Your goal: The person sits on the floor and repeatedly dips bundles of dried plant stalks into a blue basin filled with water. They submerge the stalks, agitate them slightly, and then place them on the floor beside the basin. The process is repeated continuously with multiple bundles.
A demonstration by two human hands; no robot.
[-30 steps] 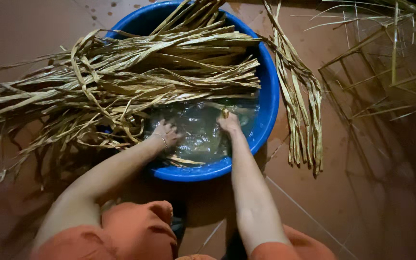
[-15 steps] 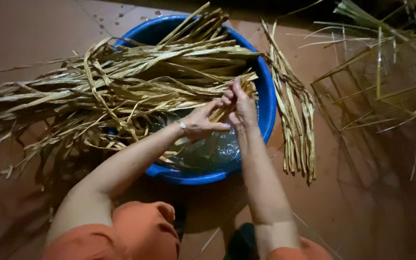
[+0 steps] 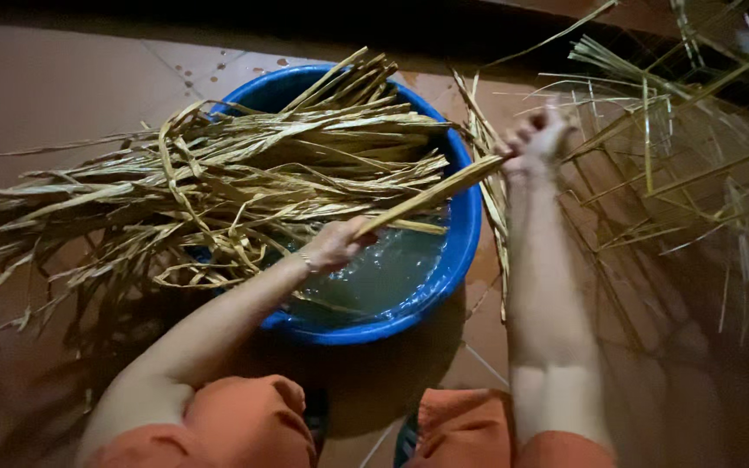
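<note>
A blue plastic basin point(image 3: 457, 260) holds water and stands on the tiled floor. A thick bundle of dry yellow leaf strips point(image 3: 218, 186) lies across its top and spills out to the left. My left hand point(image 3: 335, 245) is closed on the lower end of one long wet strip point(image 3: 431, 198) over the water. My right hand point(image 3: 535, 139) grips the same strip's upper end, up and to the right of the basin, so the strip runs taut between both hands.
A row of laid-out strips point(image 3: 487, 173) lies on the floor right of the basin. A woven frame of thin strips point(image 3: 678, 173) spreads at the far right. My knees in orange cloth point(image 3: 244, 425) are at the bottom edge.
Both hands came up out of the water with one strip. My right hand pulled away up and to the right, drawing the strip out between the hands.
</note>
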